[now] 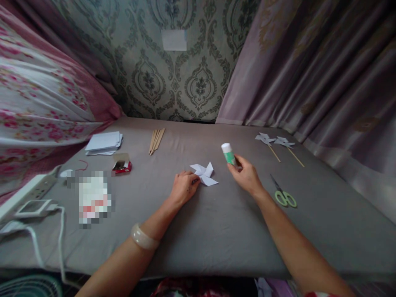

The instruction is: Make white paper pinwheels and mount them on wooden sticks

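Note:
A white folded-paper pinwheel (208,180) lies on the grey table cover in front of me. My left hand (186,186) rests at its left side, fingers closed on the paper's edge. Just right of the pinwheel, my right hand (246,174) is wrapped round a green and white glue stick (229,156), its white cap on and tilted up to the left. Green-handled scissors (284,196) lie to the right of that hand, apart from it. Farther back on the right are two finished-looking pinwheels (264,139) on thin wooden sticks.
At the back left are a stack of white paper (103,142), a bundle of wooden sticks (156,141) and a small open red box (122,165). A power strip (34,192) with plugged-in white cables (62,235) runs along the left edge. A pixelated item (93,198) lies nearby.

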A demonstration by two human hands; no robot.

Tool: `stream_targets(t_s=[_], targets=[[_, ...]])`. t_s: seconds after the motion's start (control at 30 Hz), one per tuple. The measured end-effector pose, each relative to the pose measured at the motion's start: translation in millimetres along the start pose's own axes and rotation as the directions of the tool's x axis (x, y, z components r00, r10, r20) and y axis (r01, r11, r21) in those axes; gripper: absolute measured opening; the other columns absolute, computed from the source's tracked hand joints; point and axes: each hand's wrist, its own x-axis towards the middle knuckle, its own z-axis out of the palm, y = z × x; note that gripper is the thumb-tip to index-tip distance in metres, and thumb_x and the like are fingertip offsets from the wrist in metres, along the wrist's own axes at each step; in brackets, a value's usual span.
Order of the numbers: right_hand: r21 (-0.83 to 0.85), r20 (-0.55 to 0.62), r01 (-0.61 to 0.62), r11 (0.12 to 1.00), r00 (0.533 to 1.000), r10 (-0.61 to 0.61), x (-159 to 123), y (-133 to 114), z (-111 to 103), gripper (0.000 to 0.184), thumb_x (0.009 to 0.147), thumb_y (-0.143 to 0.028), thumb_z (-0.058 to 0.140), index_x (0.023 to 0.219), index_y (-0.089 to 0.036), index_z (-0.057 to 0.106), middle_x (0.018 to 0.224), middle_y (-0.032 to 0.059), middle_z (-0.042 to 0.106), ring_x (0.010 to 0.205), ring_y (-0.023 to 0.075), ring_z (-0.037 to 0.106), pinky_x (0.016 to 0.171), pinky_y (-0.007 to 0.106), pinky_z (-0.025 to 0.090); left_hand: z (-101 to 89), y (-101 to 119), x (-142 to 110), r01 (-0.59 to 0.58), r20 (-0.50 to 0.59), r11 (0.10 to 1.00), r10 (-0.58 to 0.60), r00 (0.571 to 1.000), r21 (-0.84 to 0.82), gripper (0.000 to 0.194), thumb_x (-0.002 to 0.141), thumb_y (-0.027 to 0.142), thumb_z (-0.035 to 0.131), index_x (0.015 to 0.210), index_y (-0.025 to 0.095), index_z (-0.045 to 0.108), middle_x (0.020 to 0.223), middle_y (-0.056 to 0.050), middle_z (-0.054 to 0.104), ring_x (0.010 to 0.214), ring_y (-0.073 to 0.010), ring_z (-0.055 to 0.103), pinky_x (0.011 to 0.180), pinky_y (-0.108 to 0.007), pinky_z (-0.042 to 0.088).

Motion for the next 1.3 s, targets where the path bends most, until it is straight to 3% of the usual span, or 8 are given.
stream_targets(t_s=[0.07,0.17,0.43,0.73,1.03,1.3], targets=[[-0.118,0.131,0.184,0.976,0.977,-0.168,-0.2,-22.9,-10.9,0.035,0.085,-0.026,0.054,0.118,-0.016,0.061,0.114,0.0116,0.061,0.103,0.0229,0.058,0.089,0.034,0.046,1.1,-0.4,-0.4,0.000,-0.002,1.000,0.000,1.000,0.002,0.020,0.089,0.027,0.054,0.095,0.024,0.073,0.096,-0.006,0.069,0.096,-0.0244,0.059,0.081,-0.035,0.041],[-0.212,0.340,0.394,0.894,0.888,-0.310,2.7,-47.0,-18.0,0.033,0.087,-0.017,0.052,0.118,-0.018,0.062,0.112,0.0092,0.061,0.106,0.0228,0.054,0.094,0.035,0.042,1.6,0.4,-1.6,0.017,-0.004,1.000,-0.017,1.000,0.006,0.020,0.089,0.027,0.054,0.095,0.024,0.073,0.096,-0.006,0.069,0.097,-0.0249,0.059,0.082,-0.036,0.040],[-0.312,0.490,0.601,0.736,0.765,-0.417,11.9,-65.0,-9.0,0.027,0.084,-0.003,0.049,0.101,-0.019,0.062,0.105,0.0080,0.064,0.098,0.0230,0.051,0.085,0.034,0.042,-0.8,5.1,-2.7,0.032,0.021,0.999,-0.032,0.999,0.028,0.022,0.090,0.029,0.052,0.095,0.024,0.073,0.099,-0.006,0.069,0.098,-0.0247,0.058,0.083,-0.035,0.040],[-0.372,0.604,0.686,0.626,0.690,-0.398,17.0,-81.6,-0.8,0.029,0.086,-0.001,0.043,0.098,-0.019,0.063,0.103,0.0074,0.064,0.097,0.0219,0.050,0.081,0.033,0.041,-2.5,7.6,-4.5,0.038,0.023,0.999,-0.039,0.999,0.025,0.021,0.090,0.028,0.052,0.094,0.024,0.073,0.099,-0.006,0.069,0.098,-0.0242,0.058,0.084,-0.036,0.039],[-0.387,0.669,0.709,0.589,0.656,-0.349,23.2,-95.7,6.6,0.019,0.092,-0.012,0.046,0.095,-0.017,0.064,0.099,0.0086,0.064,0.095,0.0221,0.052,0.077,0.032,0.039,-3.1,7.3,-3.3,0.045,0.030,0.999,-0.046,0.998,0.023,0.021,0.089,0.027,0.052,0.096,0.024,0.072,0.100,-0.006,0.069,0.098,-0.0239,0.058,0.085,-0.036,0.039],[-0.428,0.720,0.707,0.562,0.643,-0.261,36.1,-102.6,5.2,0.023,0.087,-0.005,0.047,0.100,-0.015,0.064,0.104,0.0104,0.064,0.103,0.0232,0.054,0.081,0.032,0.041,-1.3,4.9,-3.4,0.033,0.031,0.999,-0.034,0.999,0.039,0.021,0.089,0.027,0.052,0.095,0.024,0.072,0.099,-0.006,0.069,0.099,-0.0241,0.058,0.083,-0.035,0.039]])
